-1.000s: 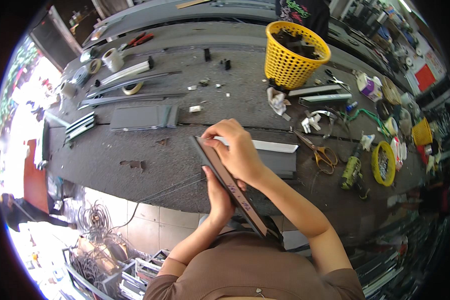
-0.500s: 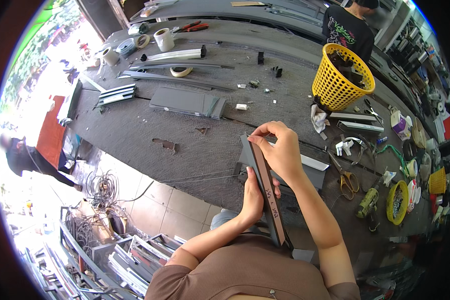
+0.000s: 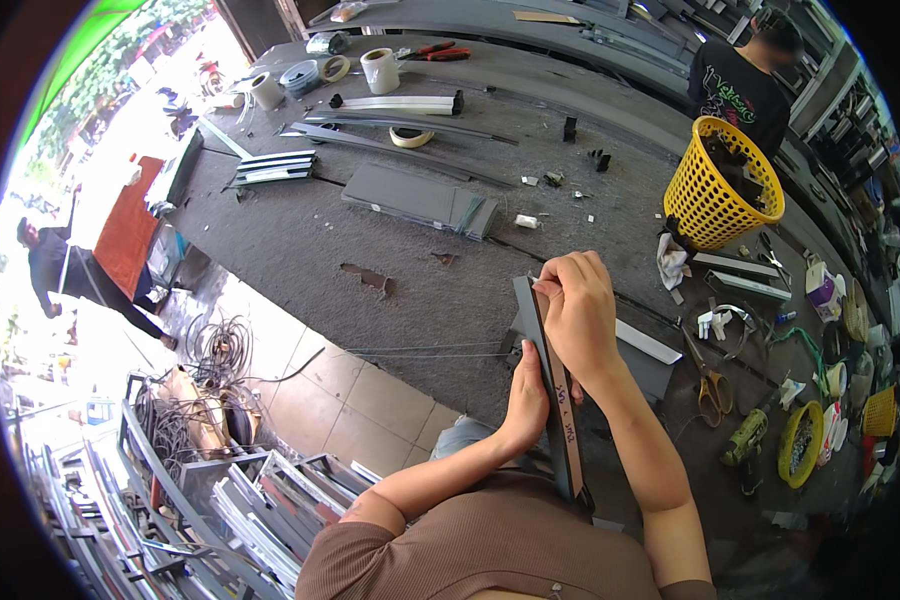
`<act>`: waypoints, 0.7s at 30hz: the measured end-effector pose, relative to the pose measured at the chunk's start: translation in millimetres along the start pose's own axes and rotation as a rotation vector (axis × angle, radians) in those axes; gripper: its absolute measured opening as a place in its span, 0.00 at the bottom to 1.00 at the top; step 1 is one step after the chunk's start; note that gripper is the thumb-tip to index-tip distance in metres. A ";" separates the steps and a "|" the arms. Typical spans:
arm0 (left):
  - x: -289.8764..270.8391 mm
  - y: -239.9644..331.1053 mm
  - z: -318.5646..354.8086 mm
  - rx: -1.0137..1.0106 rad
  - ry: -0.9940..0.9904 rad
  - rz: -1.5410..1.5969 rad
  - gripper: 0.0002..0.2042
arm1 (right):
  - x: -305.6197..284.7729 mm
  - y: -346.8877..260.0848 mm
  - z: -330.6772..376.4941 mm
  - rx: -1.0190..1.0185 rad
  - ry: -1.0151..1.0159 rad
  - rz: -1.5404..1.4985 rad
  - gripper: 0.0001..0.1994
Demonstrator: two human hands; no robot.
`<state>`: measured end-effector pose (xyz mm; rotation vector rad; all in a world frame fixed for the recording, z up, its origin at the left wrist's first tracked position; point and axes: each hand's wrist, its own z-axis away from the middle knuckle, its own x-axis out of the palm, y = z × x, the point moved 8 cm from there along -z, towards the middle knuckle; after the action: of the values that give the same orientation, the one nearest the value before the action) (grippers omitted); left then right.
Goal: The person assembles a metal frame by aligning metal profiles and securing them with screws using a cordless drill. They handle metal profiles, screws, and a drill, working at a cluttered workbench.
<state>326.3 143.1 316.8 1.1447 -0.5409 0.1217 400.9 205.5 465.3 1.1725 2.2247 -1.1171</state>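
A long dark grey profile [image 3: 562,440] with a brown strip along its face, marked by hand in dark ink, slants up from my chest over the bench edge. My left hand [image 3: 527,405] is wrapped round its middle, thumb lying along the side. At the far end, my right hand [image 3: 580,315] pinches the tip of the strip between thumb and fingers; the exact bit in the pinch is too small to tell. Under and behind my right forearm lie flat grey pieces and a white-edged profile [image 3: 648,342] on the bench.
On the dark workbench [image 3: 290,240] stand a yellow basket [image 3: 715,195] of dark parts, scissors [image 3: 712,390], a green tool [image 3: 745,437], tape rolls [image 3: 378,70] and several profiles. A rack of metal lengths [image 3: 270,510] stands lower left. One co-worker [image 3: 735,85] is behind the basket, another person [image 3: 55,270] far left.
The whole view has swung, so the bench things sit further right and lower. Both hands keep their hold on the profile. The person at far left has come more into view.
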 end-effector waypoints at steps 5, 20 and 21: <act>-0.9 7.8 1.7 0.051 -0.017 0.002 0.36 | 0.4 1.8 4.5 0.050 -0.007 -0.154 0.05; 10.3 16.1 -7.3 0.034 -0.064 0.066 0.37 | -8.2 14.5 -6.4 -0.014 0.049 -0.304 0.05; 11.7 17.4 -8.6 0.033 -0.070 0.084 0.39 | -10.4 11.3 -7.1 -0.087 0.086 -0.225 0.06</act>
<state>333.1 156.0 334.1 1.1619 -0.6514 0.1642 416.3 209.6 471.0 0.9707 2.4945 -1.0578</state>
